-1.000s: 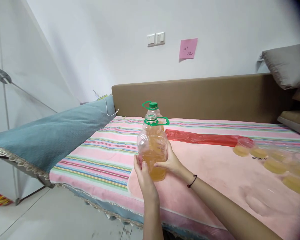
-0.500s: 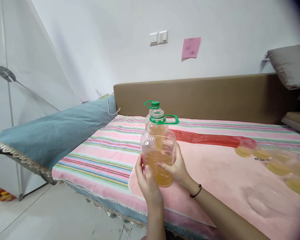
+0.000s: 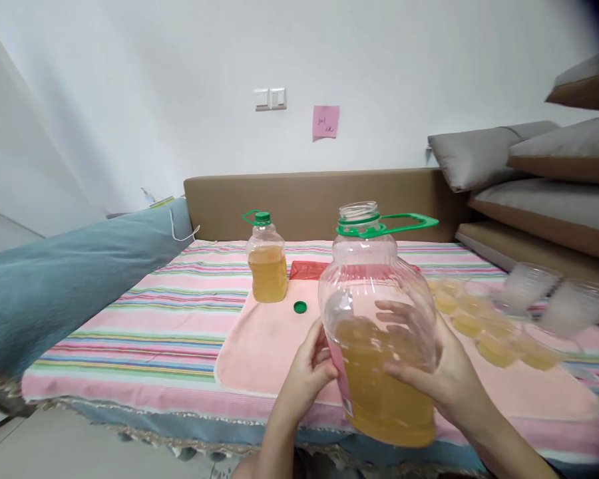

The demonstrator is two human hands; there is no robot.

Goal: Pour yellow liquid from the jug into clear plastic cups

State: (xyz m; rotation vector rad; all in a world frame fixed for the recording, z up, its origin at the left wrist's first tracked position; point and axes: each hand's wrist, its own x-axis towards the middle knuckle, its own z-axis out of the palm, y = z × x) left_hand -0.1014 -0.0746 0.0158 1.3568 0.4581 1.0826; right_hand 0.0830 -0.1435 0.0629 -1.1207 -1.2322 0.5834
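Note:
Between my two hands is a large clear plastic jug [image 3: 379, 372], uncapped, with a green ring handle round its neck and yellowish liquid in its lower half. It hangs near the front edge of the bed, slightly tilted. My left hand [image 3: 309, 366] presses its left side by the pink label. My right hand [image 3: 444, 372] wraps its right side, fingers showing through the plastic from behind. Farther back stands a second jug [image 3: 268, 273] of the same liquid, its green cap on. A loose green cap [image 3: 300, 307] lies on the pink mat [image 3: 249, 346] between the jugs.
Several clear cups [image 3: 499, 342] of yellow liquid stand at the right on the mat, with blurred stacks of cups [image 3: 529, 289] behind. A red plastic strip [image 3: 307, 269] lies at the back. Stacked cushions [image 3: 554, 199] fill the right corner; a blue-covered armrest [image 3: 90, 266] borders the left.
Both hands have brought the open jug closer and to the right. The capped jug and the loose green cap, hidden behind it before, now show. My view has turned right.

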